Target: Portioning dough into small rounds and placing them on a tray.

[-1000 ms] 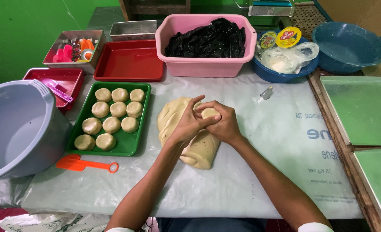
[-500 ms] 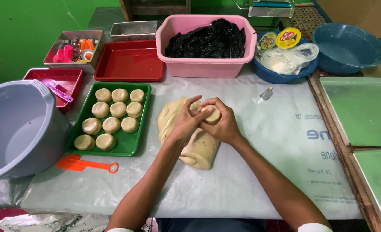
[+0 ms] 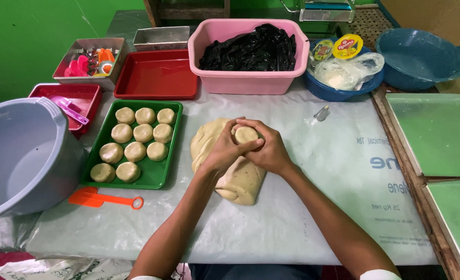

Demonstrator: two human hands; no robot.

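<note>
Both hands meet over a big lump of pale dough (image 3: 235, 181) lying on the plastic-covered table. My left hand (image 3: 224, 150) and my right hand (image 3: 271, 150) cup a small round dough ball (image 3: 246, 135) between their fingers, just above the big lump. To the left a green tray (image 3: 160, 173) holds several flattened dough rounds (image 3: 136, 150) in rows.
An orange scoop (image 3: 100, 198) lies in front of the green tray. A large grey basin (image 3: 22, 155) stands at the left edge. Red trays (image 3: 157, 78), a pink tub of black bags (image 3: 250, 52), blue bowls (image 3: 419, 54) line the back. Green sheets (image 3: 437, 129) sit at right.
The hands have stayed over the dough lump, and the fingers have shifted slightly around the small ball, which shows more between the thumbs now.
</note>
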